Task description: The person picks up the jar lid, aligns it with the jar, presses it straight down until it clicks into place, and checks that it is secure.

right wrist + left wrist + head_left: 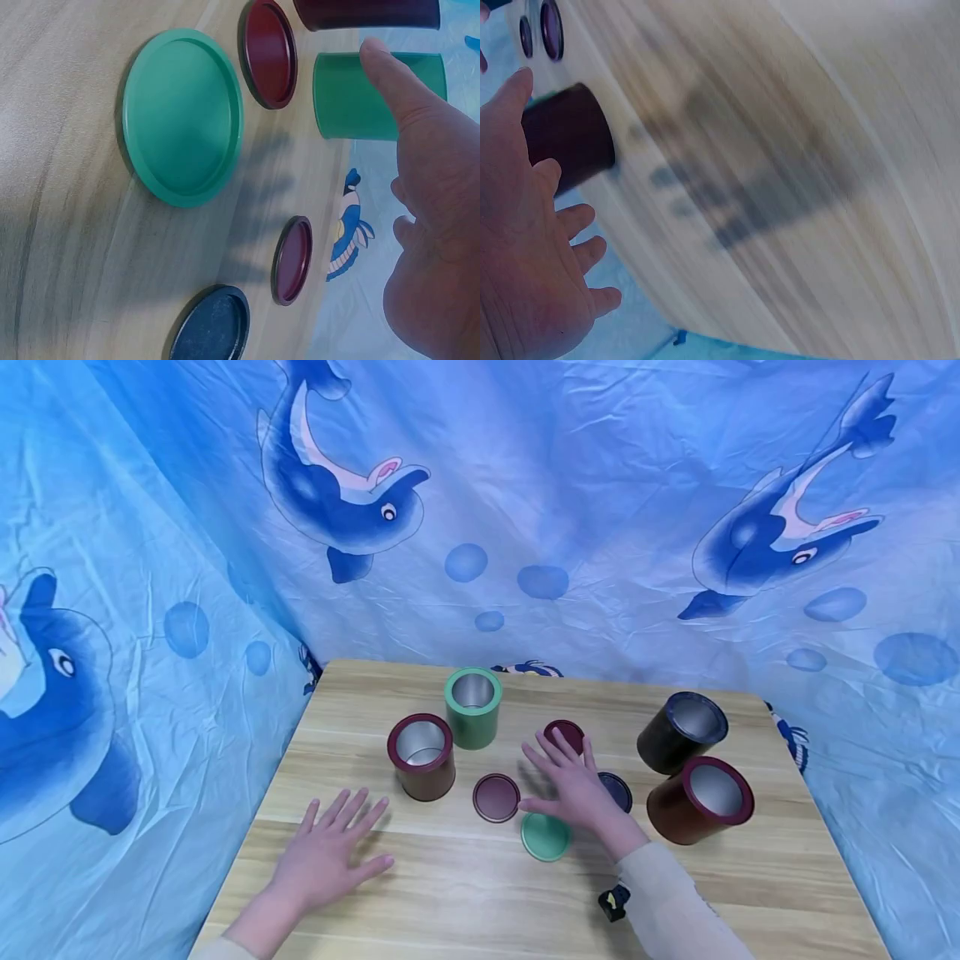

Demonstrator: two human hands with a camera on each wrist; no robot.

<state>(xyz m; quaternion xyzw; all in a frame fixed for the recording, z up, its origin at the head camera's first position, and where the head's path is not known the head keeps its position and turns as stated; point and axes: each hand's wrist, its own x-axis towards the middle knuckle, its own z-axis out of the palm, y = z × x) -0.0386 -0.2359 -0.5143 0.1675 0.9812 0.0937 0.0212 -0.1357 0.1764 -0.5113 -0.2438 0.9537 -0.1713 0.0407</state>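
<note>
Near edge of the light wooden counter (465,893): left hand (330,852) lies flat, fingers spread, holding nothing, well apart from the lids. Right hand (573,785) hovers w/ fingers spread and straight, also holding nothing, over the lid cluster. Flat round green metal lid (546,837) lies just below/beside the right palm, toward the person; it is the nearest lid to that hand, face up, no long axis (disc). Flat round maroon lid (496,797) sits just left of the right hand, between both hands but closer to the right. Dark navy round lid (617,791) is partly hidden at the right wrist side; second small maroon lid (564,735) is at the fingertips. Further out: maroon open tin (421,756) ahead of the left hand, green open tin (472,707) behind it, both upright. Far right, black tin (681,732) and red-brown tin (701,800), tilted, mouths facing the camera.
</note>
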